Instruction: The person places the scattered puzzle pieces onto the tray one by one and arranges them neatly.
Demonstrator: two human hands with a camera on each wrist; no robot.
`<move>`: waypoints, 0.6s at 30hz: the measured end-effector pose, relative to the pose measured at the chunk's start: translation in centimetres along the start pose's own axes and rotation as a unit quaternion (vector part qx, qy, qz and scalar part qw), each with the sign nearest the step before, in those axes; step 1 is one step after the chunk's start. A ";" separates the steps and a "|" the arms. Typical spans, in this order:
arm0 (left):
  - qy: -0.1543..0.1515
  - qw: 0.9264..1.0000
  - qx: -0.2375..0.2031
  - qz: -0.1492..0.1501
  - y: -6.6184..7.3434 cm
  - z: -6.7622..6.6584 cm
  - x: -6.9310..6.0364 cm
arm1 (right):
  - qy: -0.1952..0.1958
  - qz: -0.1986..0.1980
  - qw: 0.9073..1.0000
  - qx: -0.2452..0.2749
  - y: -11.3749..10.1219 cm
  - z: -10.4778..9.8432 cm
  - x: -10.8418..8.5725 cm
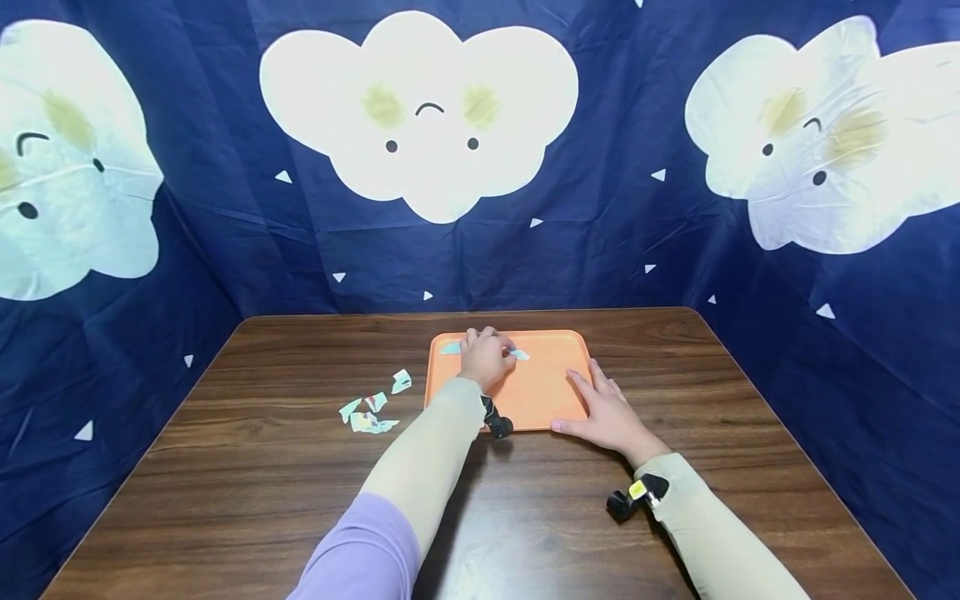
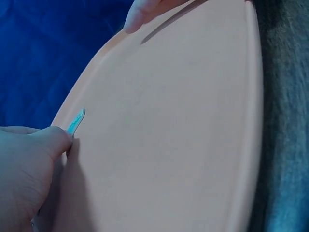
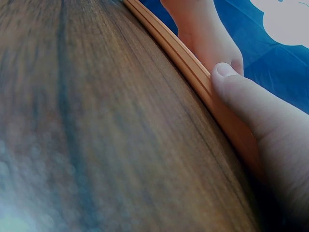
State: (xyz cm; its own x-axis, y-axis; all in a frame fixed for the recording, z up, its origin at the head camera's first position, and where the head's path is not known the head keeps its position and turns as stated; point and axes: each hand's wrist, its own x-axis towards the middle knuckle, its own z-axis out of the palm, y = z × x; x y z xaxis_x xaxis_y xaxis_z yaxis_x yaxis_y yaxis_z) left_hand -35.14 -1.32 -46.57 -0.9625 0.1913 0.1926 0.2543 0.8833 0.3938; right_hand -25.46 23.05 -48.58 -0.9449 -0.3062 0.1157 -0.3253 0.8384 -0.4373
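My left hand [image 1: 486, 358] is over the far part of an orange tray [image 1: 543, 400], pinching a small light-blue scrap of paper [image 2: 76, 122] between thumb and fingers. In the head view that scrap [image 1: 519, 354] shows just right of the fingertips. Another light-blue scrap [image 1: 451, 348] lies in the tray's far left corner, left of the hand. My right hand [image 1: 606, 417] rests at the tray's right side with fingers spread. Its thumb [image 3: 231, 89] touches the near rim, and its other fingers reach over the right edge.
Several torn, printed paper scraps [image 1: 367, 417] lie on the wooden table [image 1: 247, 467] left of the tray, one piece [image 1: 402, 381] closer to it. A dark blue cloth [image 1: 225, 242] with white clouds hangs around the table's back and sides.
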 end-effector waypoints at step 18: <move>-0.012 1.000 0.005 -0.013 0.1 0.6 0.7 | 0.006 0.000 1.000 0.002 0.5 0.4 0.2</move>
State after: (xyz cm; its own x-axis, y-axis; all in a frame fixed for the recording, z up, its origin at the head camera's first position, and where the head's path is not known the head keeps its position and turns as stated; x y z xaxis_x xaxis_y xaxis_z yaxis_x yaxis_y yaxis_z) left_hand -35.80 -0.89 -46.91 -0.9707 0.1779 0.1612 0.2283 0.8923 0.3896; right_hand -25.77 23.28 -49.13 -0.9451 -0.3010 0.1269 -0.3256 0.8364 -0.4409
